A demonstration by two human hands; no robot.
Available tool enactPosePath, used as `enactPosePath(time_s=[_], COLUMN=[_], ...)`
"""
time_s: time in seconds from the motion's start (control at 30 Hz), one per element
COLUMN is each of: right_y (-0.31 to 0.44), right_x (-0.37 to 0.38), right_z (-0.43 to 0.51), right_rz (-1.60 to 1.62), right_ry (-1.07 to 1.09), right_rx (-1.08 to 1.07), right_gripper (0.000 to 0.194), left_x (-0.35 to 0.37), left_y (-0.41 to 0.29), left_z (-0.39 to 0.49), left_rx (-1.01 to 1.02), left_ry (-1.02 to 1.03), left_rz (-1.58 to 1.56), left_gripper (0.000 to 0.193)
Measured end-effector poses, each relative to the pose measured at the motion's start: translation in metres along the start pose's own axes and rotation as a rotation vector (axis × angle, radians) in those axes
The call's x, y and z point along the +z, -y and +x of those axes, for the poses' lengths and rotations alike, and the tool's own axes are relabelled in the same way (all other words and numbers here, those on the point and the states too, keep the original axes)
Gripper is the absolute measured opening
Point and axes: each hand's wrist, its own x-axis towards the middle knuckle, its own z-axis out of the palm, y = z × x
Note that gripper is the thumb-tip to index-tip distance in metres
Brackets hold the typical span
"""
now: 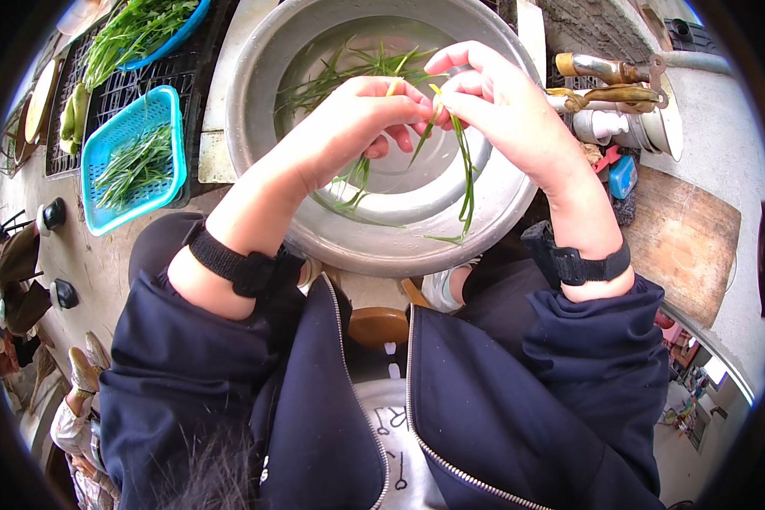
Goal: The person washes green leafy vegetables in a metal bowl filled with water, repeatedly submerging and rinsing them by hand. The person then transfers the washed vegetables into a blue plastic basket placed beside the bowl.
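Over a large metal basin [414, 252] of water, my two hands meet at the fingertips. My left hand [370, 115] grips green leafy stalks, a few of them hanging below its fingers. Between the thumb and forefinger of my right hand [484, 89] are long thin green leaves [464, 172] with a yellowish end, drooping over the basin's near side. More long green leaves [382, 64] float in the water behind my hands. Whether both hands hold the same stalk cannot be told.
To the left, a turquoise plastic basket [180, 153] holds cut greens, with a blue basin [182, 38] of leafy greens beyond and green gourd-like vegetables [73, 118] beside it. A tap [596, 67] and wooden board [682, 236] are at right. Other people sit at far left.
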Motion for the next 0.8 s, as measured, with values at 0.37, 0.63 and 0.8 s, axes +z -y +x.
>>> enactPosePath(time_s=[0.37,0.63,0.8], right_y=[0.008,-0.024,-0.066], right_x=[0.001,-0.003,-0.001], right_z=[-0.005,0.007,0.025], right_rz=[-0.023,-0.108,-0.675], right_ry=[0.013,-0.108,-0.244], right_rx=[0.013,-0.001,0.265], right_gripper=[0.027,0.027,0.017], left_x=[0.004,-0.007,-0.031], left_y=[-0.005,0.011,0.031], left_z=[0.000,0.007,0.020], left_rx=[0.086,0.055,-0.104], left_ry=[-0.001,-0.179,-0.605], left_rz=[0.171,0.150,0.141], left_gripper=[0.023,0.023,0.024])
